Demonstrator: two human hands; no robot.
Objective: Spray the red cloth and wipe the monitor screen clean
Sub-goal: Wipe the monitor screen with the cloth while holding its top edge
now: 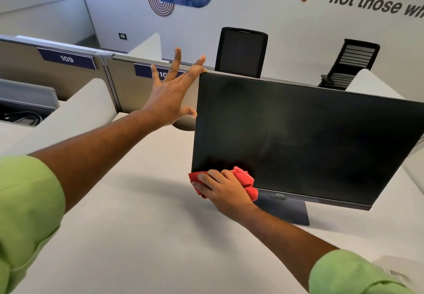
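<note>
A black monitor (305, 137) stands on the white desk (137, 224), its dark screen switched off and showing faint smears. My left hand (171, 94) has its fingers spread, the index finger on the top left corner of the monitor and the thumb touching its left edge. A bunched red cloth (246, 182) is pressed against the bottom left corner of the screen. My right hand (223, 189) holds that cloth, fingers curled over it. No spray bottle is in view.
The monitor's dark flat base (289, 213) sits on the desk behind my right wrist. Grey cubicle dividers (68, 77) with number labels run behind the desk. Two black office chairs (241, 52) stand beyond the divider. A pale object (390, 268) lies at the lower right.
</note>
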